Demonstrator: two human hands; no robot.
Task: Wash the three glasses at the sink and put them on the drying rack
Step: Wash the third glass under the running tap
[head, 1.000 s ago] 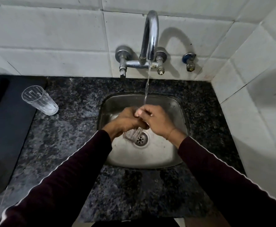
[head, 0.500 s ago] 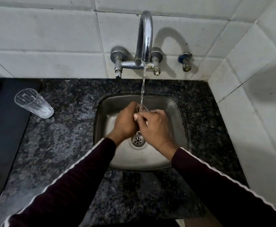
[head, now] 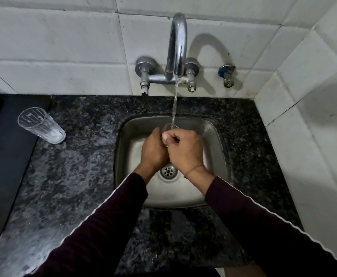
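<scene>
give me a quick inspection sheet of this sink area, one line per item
surface: dark speckled stone counter, looks wet near the front left corner; steel sink set into it
job's things: one glass held under the water stream over the sink, mostly hidden by the hands; second glass standing on the counter left of the sink; third glass and drying rack not seen
clutter: dark mat at the left edge
grippers: left hand and right hand both grip the glass in the sink
cables: nothing seen
surroundings: white tiled wall, running tap, small valve
</scene>
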